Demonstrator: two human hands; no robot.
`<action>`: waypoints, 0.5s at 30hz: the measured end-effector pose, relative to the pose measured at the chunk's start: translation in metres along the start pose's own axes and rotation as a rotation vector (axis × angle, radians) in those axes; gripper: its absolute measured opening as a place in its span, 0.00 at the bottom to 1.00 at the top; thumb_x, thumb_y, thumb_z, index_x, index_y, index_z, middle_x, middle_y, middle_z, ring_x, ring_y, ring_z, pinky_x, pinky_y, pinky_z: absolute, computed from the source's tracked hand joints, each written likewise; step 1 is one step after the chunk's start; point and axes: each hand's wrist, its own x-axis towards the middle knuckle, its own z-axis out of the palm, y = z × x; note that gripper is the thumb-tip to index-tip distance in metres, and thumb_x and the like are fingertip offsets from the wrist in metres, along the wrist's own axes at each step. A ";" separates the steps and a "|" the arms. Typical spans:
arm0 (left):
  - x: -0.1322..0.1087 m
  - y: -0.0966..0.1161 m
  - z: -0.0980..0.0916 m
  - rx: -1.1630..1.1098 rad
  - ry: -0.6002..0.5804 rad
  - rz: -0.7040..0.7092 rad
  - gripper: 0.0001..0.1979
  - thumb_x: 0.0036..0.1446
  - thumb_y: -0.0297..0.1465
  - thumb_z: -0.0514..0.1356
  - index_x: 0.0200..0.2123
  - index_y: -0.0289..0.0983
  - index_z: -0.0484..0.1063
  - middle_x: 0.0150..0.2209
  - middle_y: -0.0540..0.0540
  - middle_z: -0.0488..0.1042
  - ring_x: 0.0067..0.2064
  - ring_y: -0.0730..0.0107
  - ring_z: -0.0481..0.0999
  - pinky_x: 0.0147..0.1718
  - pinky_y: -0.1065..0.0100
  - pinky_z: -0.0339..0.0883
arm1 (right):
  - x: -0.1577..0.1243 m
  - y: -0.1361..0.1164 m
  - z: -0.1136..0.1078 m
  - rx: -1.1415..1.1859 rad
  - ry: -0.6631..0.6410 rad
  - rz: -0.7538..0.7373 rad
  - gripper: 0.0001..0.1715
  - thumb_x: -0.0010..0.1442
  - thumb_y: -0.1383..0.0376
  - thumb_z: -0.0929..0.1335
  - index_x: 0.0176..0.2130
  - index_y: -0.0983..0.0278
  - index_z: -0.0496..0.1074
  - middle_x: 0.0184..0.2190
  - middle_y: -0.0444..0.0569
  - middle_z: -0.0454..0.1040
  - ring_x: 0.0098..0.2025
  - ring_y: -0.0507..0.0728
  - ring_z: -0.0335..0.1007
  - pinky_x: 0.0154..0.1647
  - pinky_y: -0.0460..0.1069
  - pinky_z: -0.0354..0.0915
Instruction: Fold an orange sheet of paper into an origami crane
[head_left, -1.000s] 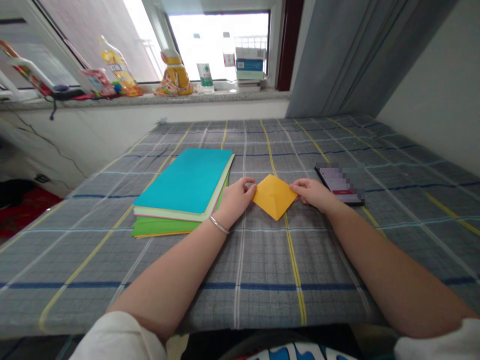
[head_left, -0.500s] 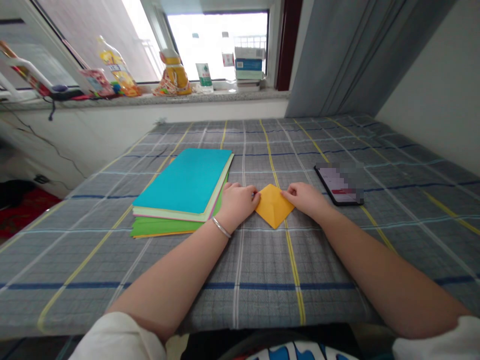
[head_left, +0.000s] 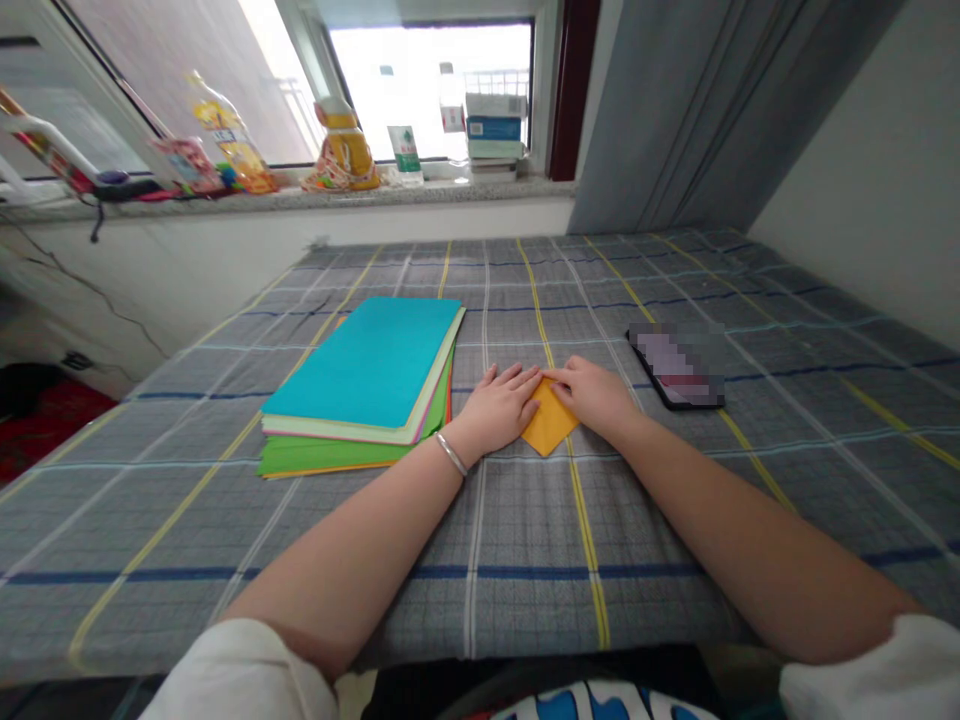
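Folded yellow paper [head_left: 549,425] laid on checked cloth [head_left: 525,540], partly covered by left hand [head_left: 499,410], fingers extended flat, right hand [head_left: 592,395] set at paper's upper edge, grip not discernible

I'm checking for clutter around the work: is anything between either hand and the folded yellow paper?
Nothing visible: the left hand and right hand both touch the yellow paper. The coloured paper stack lies left of them and the phone right, neither in between.

Plaid cloth [head_left: 525,560], paper stack [head_left: 367,360], yellow paper [head_left: 550,427], phone [head_left: 670,367]
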 end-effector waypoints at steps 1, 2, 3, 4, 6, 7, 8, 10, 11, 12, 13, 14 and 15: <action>0.000 -0.001 0.002 -0.008 -0.024 0.000 0.24 0.67 0.36 0.45 0.64 0.40 0.57 0.65 0.44 0.60 0.66 0.54 0.57 0.63 0.44 0.47 | 0.001 0.000 0.000 -0.028 -0.012 -0.009 0.20 0.65 0.61 0.61 0.53 0.52 0.74 0.41 0.49 0.73 0.39 0.56 0.70 0.34 0.48 0.59; 0.001 -0.002 0.002 -0.013 -0.040 0.001 0.24 0.67 0.37 0.45 0.65 0.40 0.57 0.66 0.43 0.59 0.67 0.53 0.56 0.63 0.43 0.46 | 0.002 0.000 0.001 -0.050 -0.022 -0.014 0.21 0.66 0.61 0.61 0.53 0.52 0.74 0.40 0.49 0.72 0.39 0.56 0.70 0.34 0.48 0.59; 0.001 -0.003 0.002 -0.015 -0.051 0.002 0.25 0.67 0.38 0.45 0.65 0.40 0.56 0.66 0.43 0.58 0.67 0.52 0.55 0.63 0.42 0.45 | 0.002 0.000 0.001 -0.068 -0.032 -0.018 0.21 0.66 0.60 0.60 0.54 0.51 0.74 0.40 0.50 0.72 0.39 0.56 0.69 0.34 0.48 0.59; 0.000 -0.003 0.002 -0.016 -0.060 0.000 0.25 0.67 0.38 0.45 0.65 0.40 0.56 0.66 0.43 0.58 0.67 0.51 0.54 0.63 0.42 0.45 | 0.003 0.000 0.000 -0.080 -0.041 -0.022 0.21 0.67 0.59 0.59 0.53 0.51 0.74 0.40 0.50 0.72 0.38 0.56 0.69 0.33 0.48 0.59; -0.001 -0.004 0.000 -0.016 -0.070 -0.013 0.25 0.67 0.38 0.46 0.65 0.41 0.57 0.66 0.43 0.58 0.67 0.51 0.54 0.63 0.42 0.45 | 0.004 0.002 -0.001 -0.090 -0.056 -0.036 0.21 0.67 0.58 0.59 0.53 0.51 0.75 0.39 0.50 0.72 0.38 0.56 0.69 0.33 0.48 0.59; -0.001 -0.004 -0.001 -0.017 -0.073 -0.022 0.25 0.67 0.38 0.46 0.65 0.41 0.57 0.66 0.43 0.58 0.67 0.51 0.54 0.63 0.43 0.45 | 0.003 0.002 -0.002 -0.090 -0.062 -0.044 0.21 0.67 0.57 0.59 0.52 0.51 0.75 0.39 0.50 0.72 0.37 0.56 0.69 0.33 0.48 0.59; -0.002 -0.004 -0.002 -0.018 -0.077 -0.031 0.25 0.67 0.38 0.45 0.65 0.41 0.57 0.66 0.44 0.58 0.68 0.51 0.53 0.64 0.43 0.45 | 0.003 0.003 -0.003 -0.088 -0.070 -0.051 0.21 0.67 0.57 0.59 0.51 0.51 0.76 0.39 0.50 0.72 0.37 0.55 0.69 0.33 0.48 0.59; -0.003 -0.003 -0.004 -0.015 -0.091 -0.042 0.25 0.68 0.38 0.44 0.65 0.41 0.56 0.67 0.44 0.56 0.68 0.51 0.53 0.64 0.43 0.44 | 0.001 0.005 -0.005 -0.088 -0.082 -0.062 0.20 0.67 0.57 0.60 0.49 0.52 0.77 0.39 0.49 0.72 0.37 0.55 0.70 0.33 0.48 0.59; -0.003 -0.003 -0.004 -0.011 -0.099 -0.045 0.25 0.68 0.38 0.43 0.65 0.40 0.55 0.67 0.44 0.56 0.68 0.51 0.52 0.64 0.43 0.44 | 0.000 0.006 -0.006 -0.089 -0.083 -0.068 0.20 0.66 0.58 0.60 0.48 0.53 0.78 0.40 0.49 0.72 0.38 0.55 0.70 0.33 0.48 0.60; -0.004 -0.003 -0.005 -0.005 -0.107 -0.046 0.25 0.68 0.38 0.43 0.66 0.40 0.55 0.67 0.43 0.55 0.68 0.51 0.52 0.63 0.42 0.44 | -0.002 0.008 -0.007 -0.086 -0.082 -0.075 0.19 0.66 0.59 0.61 0.48 0.53 0.78 0.40 0.49 0.72 0.38 0.56 0.70 0.34 0.48 0.60; -0.005 -0.003 -0.005 0.001 -0.111 -0.047 0.25 0.68 0.38 0.43 0.66 0.39 0.55 0.67 0.43 0.55 0.68 0.51 0.52 0.63 0.42 0.44 | -0.003 0.009 -0.008 -0.080 -0.078 -0.082 0.18 0.65 0.60 0.61 0.47 0.54 0.78 0.41 0.49 0.73 0.39 0.56 0.70 0.35 0.48 0.61; -0.005 -0.003 -0.005 0.007 -0.110 -0.048 0.25 0.68 0.38 0.44 0.66 0.39 0.55 0.67 0.43 0.55 0.68 0.50 0.52 0.63 0.42 0.44 | -0.004 0.010 -0.008 -0.069 -0.075 -0.088 0.18 0.65 0.60 0.62 0.46 0.54 0.79 0.41 0.49 0.73 0.40 0.56 0.70 0.35 0.49 0.61; -0.006 -0.003 -0.005 0.013 -0.103 -0.049 0.25 0.67 0.38 0.45 0.65 0.39 0.55 0.67 0.43 0.55 0.68 0.50 0.52 0.63 0.42 0.45 | -0.005 0.010 -0.009 -0.059 -0.075 -0.091 0.18 0.65 0.61 0.62 0.45 0.55 0.79 0.42 0.49 0.73 0.40 0.56 0.70 0.36 0.49 0.61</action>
